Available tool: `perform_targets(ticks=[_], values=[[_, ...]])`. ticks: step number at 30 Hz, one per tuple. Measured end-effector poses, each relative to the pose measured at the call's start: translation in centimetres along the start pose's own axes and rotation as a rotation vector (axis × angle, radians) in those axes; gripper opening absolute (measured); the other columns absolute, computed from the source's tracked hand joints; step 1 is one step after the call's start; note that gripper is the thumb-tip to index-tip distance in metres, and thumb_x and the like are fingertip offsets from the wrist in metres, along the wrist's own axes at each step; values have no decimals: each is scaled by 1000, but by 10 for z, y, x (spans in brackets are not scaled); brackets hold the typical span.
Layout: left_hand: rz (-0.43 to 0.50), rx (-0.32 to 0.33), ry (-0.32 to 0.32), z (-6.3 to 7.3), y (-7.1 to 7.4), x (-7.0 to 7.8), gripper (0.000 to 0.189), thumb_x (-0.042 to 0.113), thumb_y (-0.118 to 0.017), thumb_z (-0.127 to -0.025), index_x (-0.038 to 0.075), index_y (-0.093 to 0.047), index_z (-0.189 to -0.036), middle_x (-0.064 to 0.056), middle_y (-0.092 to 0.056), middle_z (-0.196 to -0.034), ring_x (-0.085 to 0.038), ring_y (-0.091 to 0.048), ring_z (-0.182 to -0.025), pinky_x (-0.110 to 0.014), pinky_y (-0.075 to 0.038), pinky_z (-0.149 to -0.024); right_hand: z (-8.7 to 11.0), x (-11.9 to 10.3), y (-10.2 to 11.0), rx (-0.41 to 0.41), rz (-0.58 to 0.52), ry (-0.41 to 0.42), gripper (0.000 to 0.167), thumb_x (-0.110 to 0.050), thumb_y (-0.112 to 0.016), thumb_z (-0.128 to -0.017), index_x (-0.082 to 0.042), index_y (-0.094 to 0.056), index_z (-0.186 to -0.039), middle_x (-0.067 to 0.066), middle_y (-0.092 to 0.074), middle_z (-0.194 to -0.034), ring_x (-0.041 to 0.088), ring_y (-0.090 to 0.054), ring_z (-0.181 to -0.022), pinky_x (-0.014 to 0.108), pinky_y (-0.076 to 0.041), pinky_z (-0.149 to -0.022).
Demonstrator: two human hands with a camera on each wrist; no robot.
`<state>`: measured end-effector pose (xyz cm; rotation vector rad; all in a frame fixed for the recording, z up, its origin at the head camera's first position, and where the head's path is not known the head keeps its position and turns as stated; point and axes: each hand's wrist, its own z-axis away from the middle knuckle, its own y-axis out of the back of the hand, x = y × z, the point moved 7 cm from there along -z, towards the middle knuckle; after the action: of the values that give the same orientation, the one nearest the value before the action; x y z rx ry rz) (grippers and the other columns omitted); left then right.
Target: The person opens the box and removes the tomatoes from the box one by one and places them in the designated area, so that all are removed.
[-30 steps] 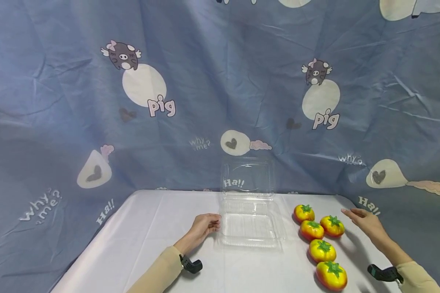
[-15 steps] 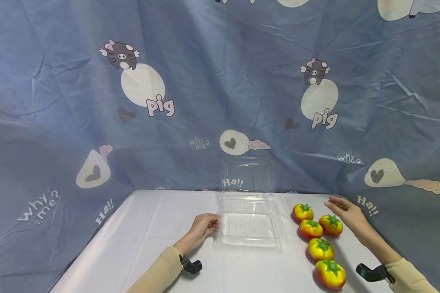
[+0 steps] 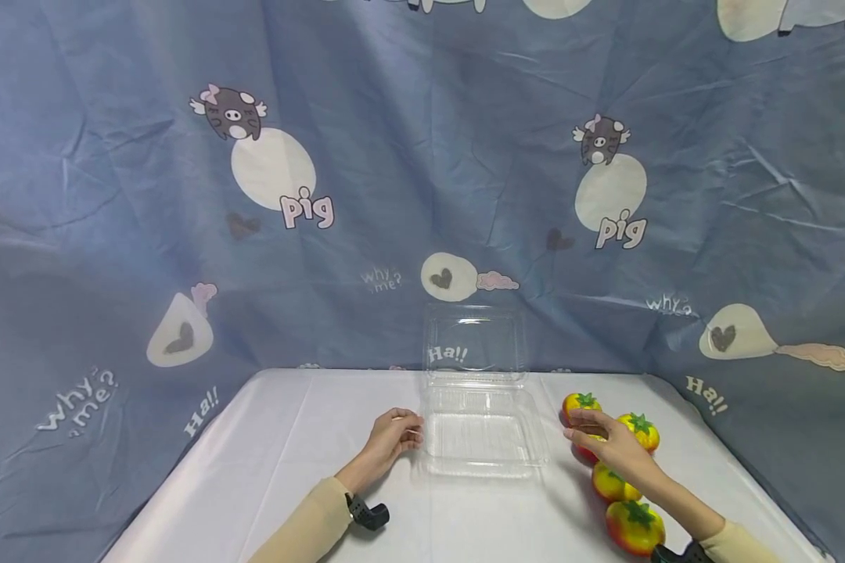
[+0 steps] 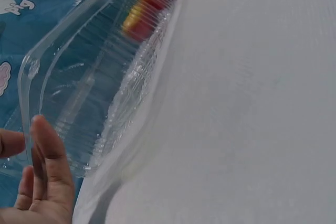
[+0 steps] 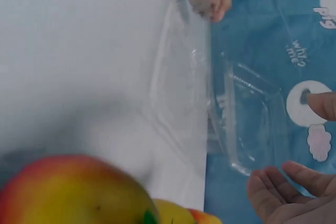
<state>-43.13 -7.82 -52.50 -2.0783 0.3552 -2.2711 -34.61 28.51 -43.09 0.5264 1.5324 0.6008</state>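
Note:
A clear plastic clamshell container [image 3: 482, 469] lies on the table with its lid [image 3: 475, 344] raised at the back. My left hand [image 3: 393, 439] is at its left edge; in the left wrist view, thumb and fingers pinch the rim from both sides. Several glossy yellow-and-red fruits with green leafy tops, resembling tomatoes or persimmons, stand to the right. The front one [image 3: 635, 530] is in plain sight. My right hand [image 3: 609, 447] hovers over the group, thumb and fingers spread apart with nothing between them. It partly covers the back-left fruit [image 3: 581, 402] and the one beneath it.
A white cloth covers the table [image 3: 267, 461]. Behind it hangs a blue curtain [image 3: 394, 156] printed with pigs. Another fruit [image 3: 641, 432] sits right of the right hand, and one more [image 3: 609, 481] lies under its wrist side.
My right hand has swung left and toward me, from the right of the fruits to over them. The left hand and the container have stayed in place.

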Motion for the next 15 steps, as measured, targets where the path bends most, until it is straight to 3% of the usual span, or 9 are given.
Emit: perform_targets(ticks=[6, 9, 12, 15], values=[[-31, 28, 14, 0, 8, 10, 36, 31, -62, -92, -2, -53, -103, -8, -58, -87, -15, -61, -66, -29, -56, -61, -8, -4, 5, 54, 127, 87, 72, -51, -65, -87, -1, -49, -136, 20, -55, -133, 38, -56, -118, 48, -52, -93], [-130, 62, 16, 1, 16, 23, 47, 42, -60, -92, -3, -54, -103, -11, -60, -89, -17, -63, -66, -32, -57, -60, -13, -16, 12, 79, 184, 170, 70, -51, -65, -87, -5, -49, -138, 20, -54, -134, 39, -56, -118, 51, -51, -93], [-280, 79, 0, 1, 22, 50, 50, 46, -60, -90, -3, -56, -100, -14, -61, -92, -22, -65, -68, -35, -58, -59, -17, -38, 19, 92, 228, 251, 69, -52, -64, -87, -10, -48, -140, 19, -52, -136, 40, -55, -118, 57, -49, -94], [-465, 77, -55, 0, 23, 94, 51, 50, -62, -89, 0, -59, -101, -16, -63, -96, -26, -68, -73, -36, -59, -60, -23, -66, 25, 93, 288, 306, 70, -56, -61, -87, -16, -45, -143, 18, -47, -140, 40, -55, -117, 63, -46, -93]])
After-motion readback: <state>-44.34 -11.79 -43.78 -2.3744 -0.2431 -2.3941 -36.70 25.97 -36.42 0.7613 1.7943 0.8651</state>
